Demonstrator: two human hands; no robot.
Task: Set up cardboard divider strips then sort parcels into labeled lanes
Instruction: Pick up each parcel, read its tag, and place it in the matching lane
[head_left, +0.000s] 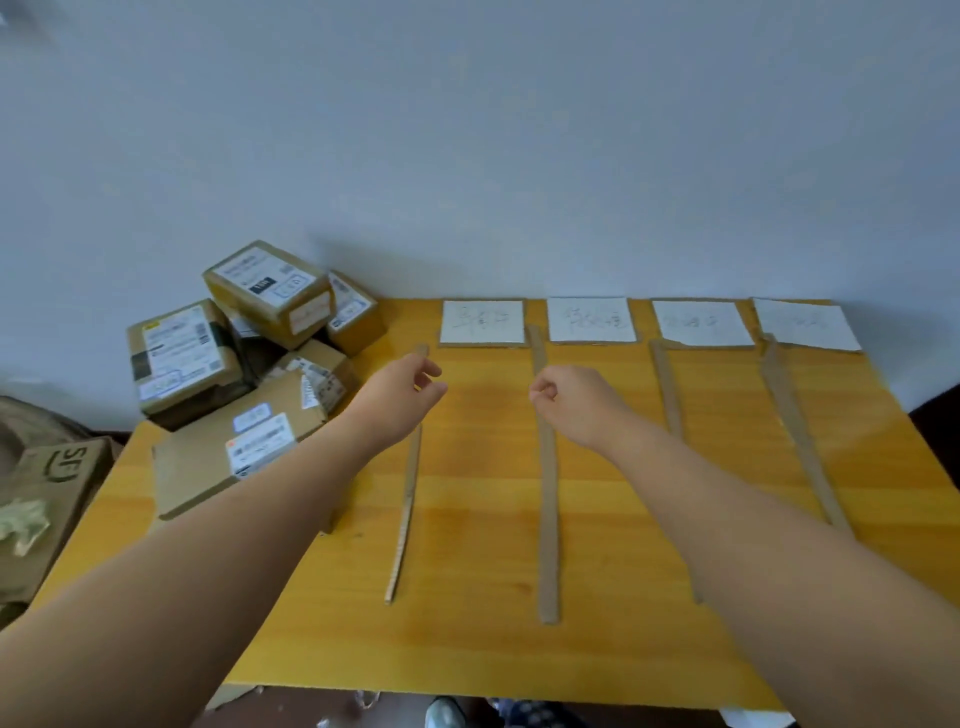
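While both bare forearms reach up from the bottom corners of the frame, the left hand (400, 400) hangs over the far part of the first strip (408, 509), the leftmost of four cardboard strips that lie lengthwise on the yellow table (467, 649). Its fingers are loosely curled, the thumb and forefinger tips slightly apart and pointing right with nothing seen between them. The strip runs out of sight beneath the hand, so whether the hand touches or grips it cannot be told. The right hand (569, 402), just right of centre, is drawn into a loose fist with its knuckles against the line of the second strip (548, 519). This strip is wider and runs nearly straight toward the bottom of the frame, and whether those fingers pinch it cannot be told either. The third strip (667, 384) shows only its far end before the right forearm covers it, and the fourth strip (795, 431) slants toward the right edge of the table. Along the far edge, against the pale wall (519, 156), four white label cards (482, 322) sit side by side, one at the head of each lane. Their handwriting is too blurred to read. The second, third and fourth strips each touch or overlap a card corner. The parcels (234, 452) are heaped at the left end of the table in the left middle of the frame, brown boxes with white shipping labels stacked at odd angles, none in a lane yet. At the far left edge, lower than the table, stands an open carton (57, 478) with printed letters.
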